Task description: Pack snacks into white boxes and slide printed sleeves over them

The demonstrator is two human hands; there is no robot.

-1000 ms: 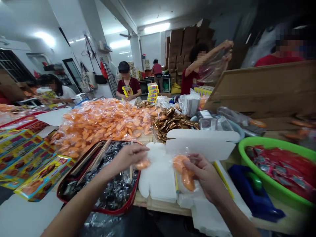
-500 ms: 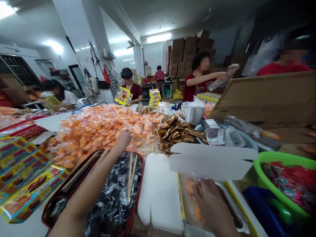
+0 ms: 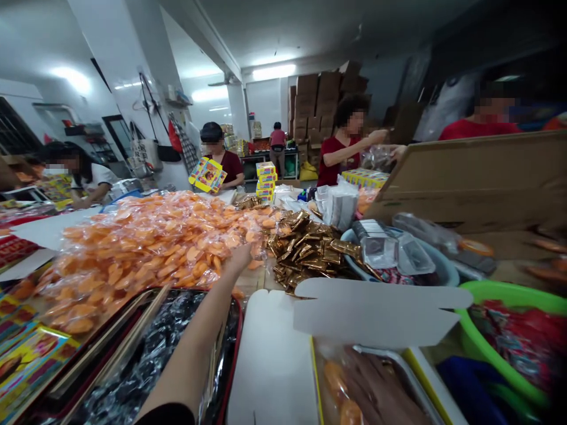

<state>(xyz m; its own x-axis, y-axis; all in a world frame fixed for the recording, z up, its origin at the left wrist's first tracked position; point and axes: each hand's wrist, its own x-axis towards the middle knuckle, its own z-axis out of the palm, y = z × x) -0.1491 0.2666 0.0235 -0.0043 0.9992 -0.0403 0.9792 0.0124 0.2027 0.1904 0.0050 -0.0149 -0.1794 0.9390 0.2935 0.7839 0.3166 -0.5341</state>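
Observation:
My left hand (image 3: 243,258) reaches forward to the right part of a heap of orange pieces in clear plastic wrappers (image 3: 168,236). Its fingertips are blurred against the heap, so what they grip cannot be made out. Palm down, my right hand (image 3: 381,386) lies inside an unfolded carton with a white lid flap (image 3: 376,310). Wrapped orange pieces (image 3: 336,381) show beside its fingers, and a clear plastic tray (image 3: 410,360) lies along its right side. The fingers look stretched out, though slightly smeared.
Left of the carton are stacked white card blanks (image 3: 270,354) and a red-rimmed tray (image 3: 237,330) of dark wrapped packets with sticks. Gold packets (image 3: 305,248), a blue basin (image 3: 447,274), a green basin (image 3: 469,330) and a blue tape dispenser (image 3: 465,378) stand around. Co-workers sit beyond.
My left hand has gone from beside the carton forward to the orange heap. My right hand has lowered the wrapped orange pieces into the carton. The view has shifted.

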